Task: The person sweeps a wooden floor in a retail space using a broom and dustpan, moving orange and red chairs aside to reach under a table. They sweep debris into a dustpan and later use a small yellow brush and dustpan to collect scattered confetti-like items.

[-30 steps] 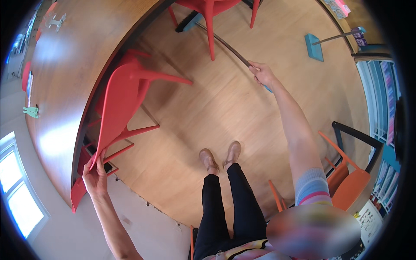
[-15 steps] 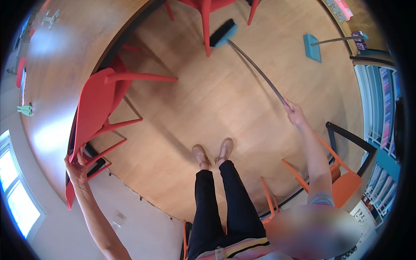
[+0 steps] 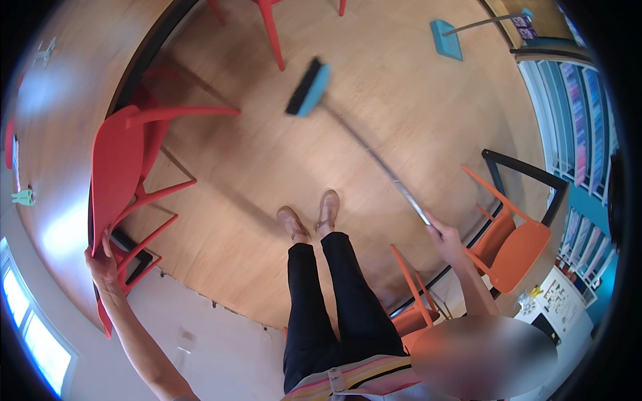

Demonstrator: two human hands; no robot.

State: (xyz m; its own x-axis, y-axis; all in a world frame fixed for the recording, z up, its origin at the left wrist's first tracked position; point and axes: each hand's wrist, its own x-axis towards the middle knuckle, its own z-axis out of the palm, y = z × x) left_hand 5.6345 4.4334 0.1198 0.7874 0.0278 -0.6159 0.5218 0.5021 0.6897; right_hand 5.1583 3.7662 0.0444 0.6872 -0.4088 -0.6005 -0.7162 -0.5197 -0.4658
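My right hand (image 3: 444, 238) is wrapped round the end of the long grey handle of a broom (image 3: 311, 93). The broom's head, blue with black bristles, is over the wooden floor ahead of my feet, slightly blurred. At the left, my left hand (image 3: 101, 266) grips the edge of a red chair (image 3: 115, 157), with the thumb on its near side and the other fingers partly hidden. That chair stands against the long wooden table. Far to the right, a blue long-handled dustpan (image 3: 446, 41) rests on the floor, apart from both hands.
Another red chair (image 3: 270, 37) has its legs ahead of the broom. Orange chairs (image 3: 518, 254) stand at my right by a black-framed table. The wooden table (image 3: 60, 134) runs along the left, and shelves (image 3: 578, 127) line the right. A white wall (image 3: 194, 327) meets the floor nearby.
My right hand has drawn the broom back toward me, its head coming away from the far red chair's leg. My left hand keeps its hold on the red chair. The whole view has shifted.
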